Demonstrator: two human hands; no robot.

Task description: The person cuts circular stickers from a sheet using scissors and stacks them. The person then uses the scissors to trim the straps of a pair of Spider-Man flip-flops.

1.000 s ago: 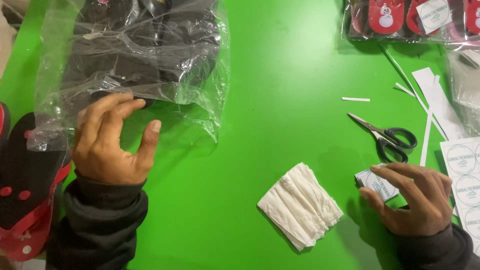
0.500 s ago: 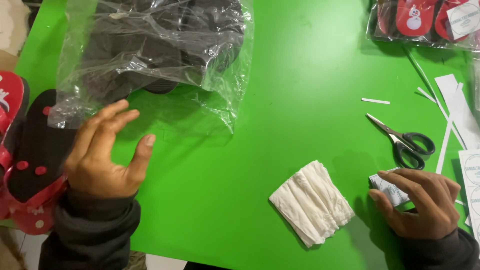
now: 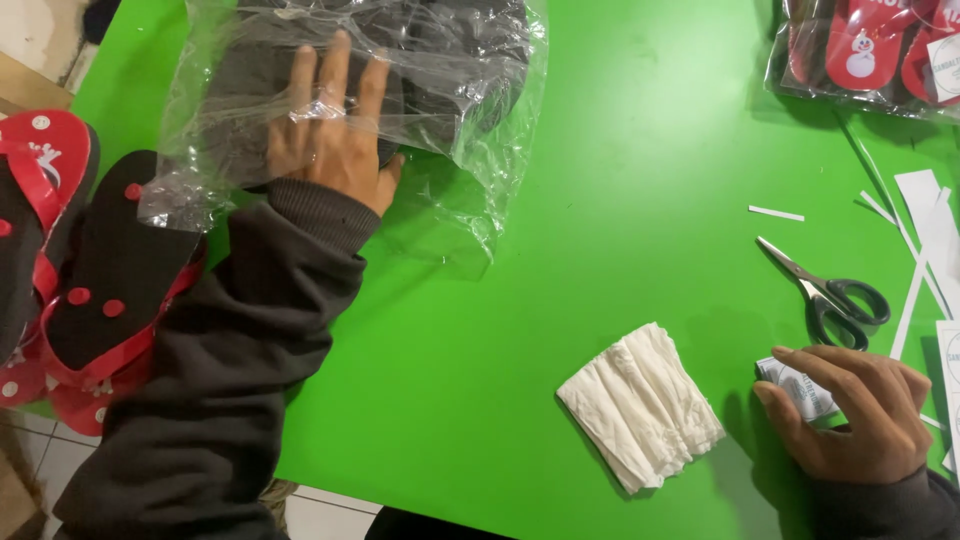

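Red and black flip-flops with dots (image 3: 75,270) lay stacked at the left edge of the green bench (image 3: 620,160), partly hanging over it. Just beside them sat a clear plastic bag (image 3: 350,90) with dark things inside. The left hand (image 3: 330,130) lay flat and open on top of that bag, fingers spread, its dark sleeve stretched across the bench corner. The middle of the bench was bare green with lots of room. Near the front edge lay a folded white bundle (image 3: 640,405). Right of it, black-handled scissors (image 3: 830,290) lay near thin white paper strips (image 3: 915,260). The right hand (image 3: 850,410) was curled over a small white packet (image 3: 797,385), gripping it against the bench. Bagged red flip-flops (image 3: 870,50) sat in the far right corner.
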